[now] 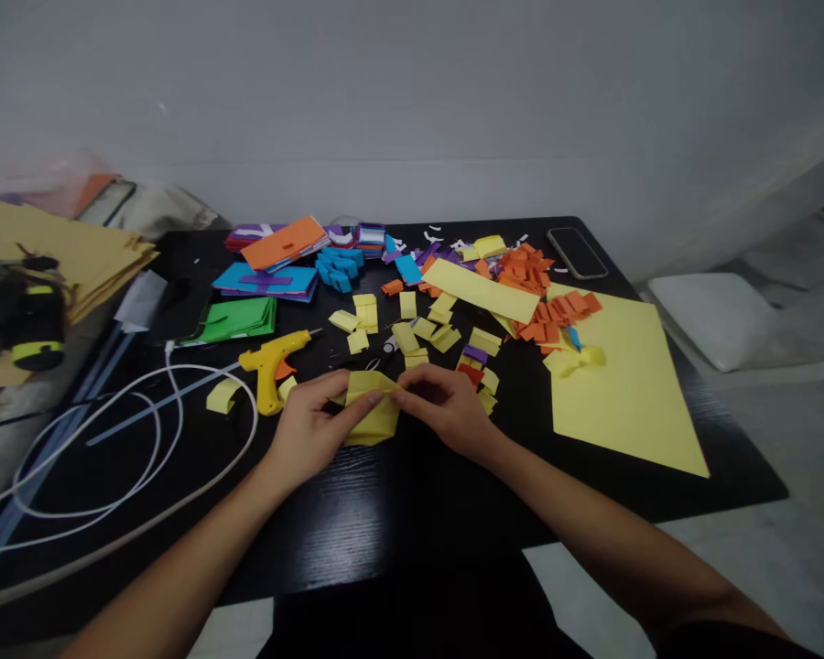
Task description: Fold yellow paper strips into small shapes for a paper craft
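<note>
A creased piece of yellow paper (371, 426) is held between both hands above the black table. My left hand (314, 421) grips its left side, thumb lying across the front. At the upper right corner of the paper, my right hand (446, 407) pinches the edge between thumb and fingers. Just beyond the hands lie several small folded yellow paper pieces (444, 338). A yellow glue gun (269, 366) rests to the left of my left hand. Scissors (391, 345) lie partly covered among the yellow pieces.
Large yellow sheets (624, 384) lie on the right, near orange paper pieces (524, 272) and a phone (577, 253). Stacked blue paper (266, 281), a green packet (240, 318) and an orange packet (285, 244) sit back left. A white cable (157, 448) loops across the table's left.
</note>
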`<state>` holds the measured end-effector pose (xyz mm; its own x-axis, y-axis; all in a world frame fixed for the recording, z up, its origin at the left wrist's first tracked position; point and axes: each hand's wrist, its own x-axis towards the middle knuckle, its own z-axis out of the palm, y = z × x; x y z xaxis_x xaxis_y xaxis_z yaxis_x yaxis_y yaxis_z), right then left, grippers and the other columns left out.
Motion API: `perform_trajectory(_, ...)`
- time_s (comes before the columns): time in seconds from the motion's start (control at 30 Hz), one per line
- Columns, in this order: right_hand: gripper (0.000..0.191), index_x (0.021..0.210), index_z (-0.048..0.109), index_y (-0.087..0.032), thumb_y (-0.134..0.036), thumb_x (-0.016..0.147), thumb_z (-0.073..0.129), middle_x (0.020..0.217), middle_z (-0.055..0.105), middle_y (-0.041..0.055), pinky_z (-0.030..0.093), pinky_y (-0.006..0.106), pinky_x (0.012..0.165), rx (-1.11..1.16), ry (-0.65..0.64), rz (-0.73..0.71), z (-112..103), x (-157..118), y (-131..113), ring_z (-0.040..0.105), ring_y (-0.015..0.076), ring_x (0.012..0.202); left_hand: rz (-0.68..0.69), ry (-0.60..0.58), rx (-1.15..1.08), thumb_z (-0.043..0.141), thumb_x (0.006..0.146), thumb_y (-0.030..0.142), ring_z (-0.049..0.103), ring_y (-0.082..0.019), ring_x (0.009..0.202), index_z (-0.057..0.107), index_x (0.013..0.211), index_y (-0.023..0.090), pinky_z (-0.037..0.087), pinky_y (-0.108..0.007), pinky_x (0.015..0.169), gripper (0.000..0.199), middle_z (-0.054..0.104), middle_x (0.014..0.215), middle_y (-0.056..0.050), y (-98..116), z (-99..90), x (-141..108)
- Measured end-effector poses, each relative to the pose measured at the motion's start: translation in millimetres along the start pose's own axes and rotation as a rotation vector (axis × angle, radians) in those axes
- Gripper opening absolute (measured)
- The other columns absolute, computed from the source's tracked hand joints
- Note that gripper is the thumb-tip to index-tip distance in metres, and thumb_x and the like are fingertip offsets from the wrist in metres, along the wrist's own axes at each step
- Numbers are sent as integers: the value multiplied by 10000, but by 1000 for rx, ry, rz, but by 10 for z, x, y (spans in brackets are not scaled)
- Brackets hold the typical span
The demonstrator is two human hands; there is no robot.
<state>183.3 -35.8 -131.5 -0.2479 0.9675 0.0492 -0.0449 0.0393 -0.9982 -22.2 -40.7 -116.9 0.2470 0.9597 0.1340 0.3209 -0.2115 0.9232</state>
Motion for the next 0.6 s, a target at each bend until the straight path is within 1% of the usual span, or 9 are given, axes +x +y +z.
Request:
perform_trajectory(0.07,152,801,727,-199,-336,809,792,809,662,12,494,267,670,-38,36,-42,-11,10,-12,612,146,754,1,5,2,720,908,340,703,-183,787,791,930,190,549,-278,711,168,782,899,-38,-10,-9,8)
perform_trajectory(0.2,151,817,733,-197,-339,837,780,614,586,-37,405,237,516,-94,62,-17,-10,-14,-52,528,100,543,63,26,53,733,896,302,684,-183,810,792,921,197,541,-282,718,123,747,887,-41,14,-31,46)
perform_trajectory(0.23,161,833,722,-196,-349,850,769,580,581,-46,401,234,495,-77,60,-3,-4,-26,-61,528,95,503,97,44,75,738,890,278,678,-184,840,793,912,201,539,-286,743,96,734,910,-43,26,-38,56)
perform_trajectory(0.3,196,867,684,-197,-380,867,755,572,627,-44,439,233,491,-15,51,20,10,-48,-74,577,102,472,171,110,122,758,864,229,658,-179,874,794,865,209,530,-284,769,42,696,929,-40,47,-54,70)
perform_trajectory(0.33,217,884,663,-199,-397,870,752,592,660,-35,472,238,503,25,45,34,17,-57,-77,613,112,482,199,149,141,768,850,210,643,-170,854,798,854,215,522,-274,747,30,672,903,-32,54,-63,73)
perform_trajectory(0.4,257,922,634,-203,-425,869,754,657,719,-8,539,255,543,115,26,64,31,-65,-76,681,137,539,237,196,159,777,833,178,589,-136,731,812,873,233,477,-239,633,77,606,787,0,57,-81,67)
perform_trajectory(0.47,273,953,627,-209,-427,862,764,730,748,12,584,271,586,198,9,77,40,-64,-68,727,156,625,255,174,153,759,838,146,528,-110,618,825,945,258,417,-220,548,168,548,682,31,53,-94,51)
perform_trajectory(0.53,271,959,641,-216,-410,843,789,783,748,13,607,279,626,247,17,49,44,-55,-54,737,159,695,254,132,133,714,858,115,528,-101,580,825,1004,270,409,-216,536,240,573,652,37,50,-99,36)
perform_trajectory(0.6,277,933,667,-223,-393,794,836,827,734,8,620,291,685,248,41,8,43,-45,-39,726,152,734,222,106,100,676,870,102,603,-114,632,824,1026,269,457,-221,584,272,669,712,15,52,-97,30)
